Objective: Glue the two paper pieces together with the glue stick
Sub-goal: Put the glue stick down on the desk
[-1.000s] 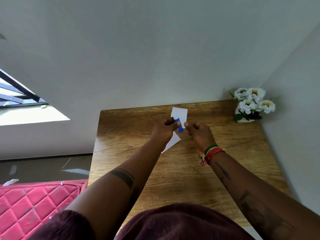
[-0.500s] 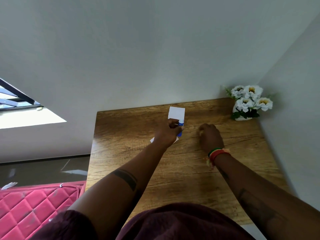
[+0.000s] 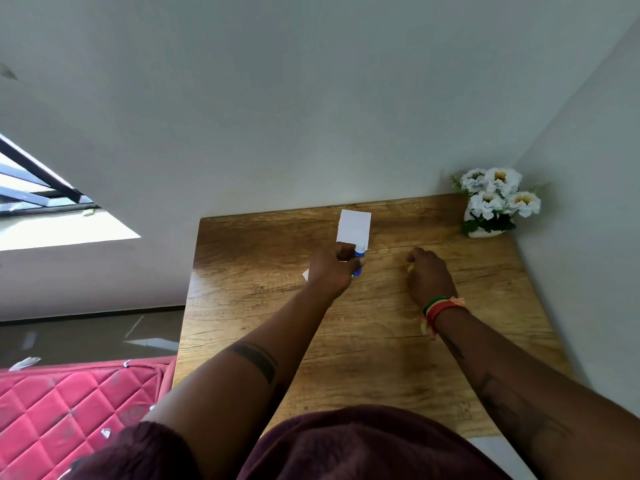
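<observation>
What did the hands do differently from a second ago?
The right hand let go of the glue stick and moved right, down onto the table, with something yellowish in its fingers. The left hand kept the stick, lowering toward the papers. The far paper and flowers stayed put.

White paper [image 3: 354, 226], blue glue stick [image 3: 358, 261], wood-grain brown table [image 3: 381, 341], red quilted cushion [image 3: 69, 403].

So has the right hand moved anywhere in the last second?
Yes. The right hand has drawn away from the glue stick in the left hand, going rightward over the wooden table, nearer the flower pot.
</observation>
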`<action>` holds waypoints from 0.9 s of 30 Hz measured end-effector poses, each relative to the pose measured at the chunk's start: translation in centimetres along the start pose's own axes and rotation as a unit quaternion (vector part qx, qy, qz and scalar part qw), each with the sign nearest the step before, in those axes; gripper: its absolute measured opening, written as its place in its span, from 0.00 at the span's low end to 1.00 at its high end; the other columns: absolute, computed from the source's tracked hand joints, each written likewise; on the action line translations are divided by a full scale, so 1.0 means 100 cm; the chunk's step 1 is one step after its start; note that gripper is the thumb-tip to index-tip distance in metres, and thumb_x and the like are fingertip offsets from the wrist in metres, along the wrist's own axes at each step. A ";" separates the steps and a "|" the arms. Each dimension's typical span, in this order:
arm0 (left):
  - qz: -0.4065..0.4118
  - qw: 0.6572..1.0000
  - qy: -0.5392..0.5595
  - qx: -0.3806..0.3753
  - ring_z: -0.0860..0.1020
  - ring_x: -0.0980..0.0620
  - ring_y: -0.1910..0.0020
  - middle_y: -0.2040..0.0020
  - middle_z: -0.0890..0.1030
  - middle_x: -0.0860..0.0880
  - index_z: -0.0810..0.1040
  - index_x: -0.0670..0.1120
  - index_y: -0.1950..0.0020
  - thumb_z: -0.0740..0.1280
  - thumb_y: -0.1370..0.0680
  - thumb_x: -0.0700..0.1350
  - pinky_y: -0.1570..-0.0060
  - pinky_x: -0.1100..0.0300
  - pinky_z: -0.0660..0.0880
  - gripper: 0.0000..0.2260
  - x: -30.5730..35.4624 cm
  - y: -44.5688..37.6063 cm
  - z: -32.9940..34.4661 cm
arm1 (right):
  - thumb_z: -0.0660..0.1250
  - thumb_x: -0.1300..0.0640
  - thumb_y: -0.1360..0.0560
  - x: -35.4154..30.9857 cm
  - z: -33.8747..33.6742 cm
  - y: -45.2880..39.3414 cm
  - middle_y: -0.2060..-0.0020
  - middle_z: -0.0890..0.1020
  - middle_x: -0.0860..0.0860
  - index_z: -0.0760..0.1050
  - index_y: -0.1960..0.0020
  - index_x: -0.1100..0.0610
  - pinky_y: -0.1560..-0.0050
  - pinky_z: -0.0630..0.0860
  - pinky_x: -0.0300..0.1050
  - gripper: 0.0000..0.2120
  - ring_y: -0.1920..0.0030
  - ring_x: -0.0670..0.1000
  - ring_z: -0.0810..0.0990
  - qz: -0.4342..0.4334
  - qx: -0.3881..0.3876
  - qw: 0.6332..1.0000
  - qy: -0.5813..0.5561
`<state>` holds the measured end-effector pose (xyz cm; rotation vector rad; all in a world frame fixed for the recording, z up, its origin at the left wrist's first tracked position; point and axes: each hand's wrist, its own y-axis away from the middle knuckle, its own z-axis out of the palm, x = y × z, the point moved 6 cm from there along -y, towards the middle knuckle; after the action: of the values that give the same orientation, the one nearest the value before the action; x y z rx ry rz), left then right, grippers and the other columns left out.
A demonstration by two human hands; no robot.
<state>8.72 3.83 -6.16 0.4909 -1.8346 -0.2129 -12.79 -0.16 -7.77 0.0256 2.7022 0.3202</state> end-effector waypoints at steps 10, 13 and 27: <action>0.034 0.992 -0.121 -0.031 0.78 0.56 0.49 0.44 0.85 0.55 0.83 0.55 0.44 0.76 0.24 0.47 0.50 0.59 0.72 0.10 -0.001 0.019 0.087 | 0.63 0.68 0.25 0.032 -0.003 0.008 0.33 0.71 0.59 0.71 0.31 0.56 0.41 0.74 0.55 0.23 0.37 0.64 0.74 -0.016 -0.028 0.999 0.018; 0.039 0.993 -0.112 -0.017 0.77 0.60 0.52 0.44 0.85 0.55 0.82 0.56 0.44 0.77 0.24 0.46 0.56 0.62 0.71 0.11 -0.003 0.023 0.094 | 0.65 0.69 0.27 0.036 -0.009 0.013 0.31 0.69 0.58 0.70 0.29 0.53 0.41 0.74 0.54 0.29 0.35 0.63 0.73 -0.014 -0.022 1.000 -0.011; 0.051 0.982 -0.173 -0.062 0.79 0.49 0.40 0.38 0.81 0.49 0.77 0.50 0.34 0.72 0.23 0.38 0.53 0.67 0.72 0.19 -0.008 0.015 0.051 | 0.61 0.64 0.23 -0.045 -0.056 0.009 0.40 0.77 0.54 0.78 0.40 0.53 0.44 0.78 0.53 0.15 0.41 0.55 0.78 -0.054 0.138 0.971 -0.187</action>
<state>3.76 4.98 -7.87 0.2825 -2.1639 -0.3581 -10.98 -0.80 -0.80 0.0181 2.3412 -0.0906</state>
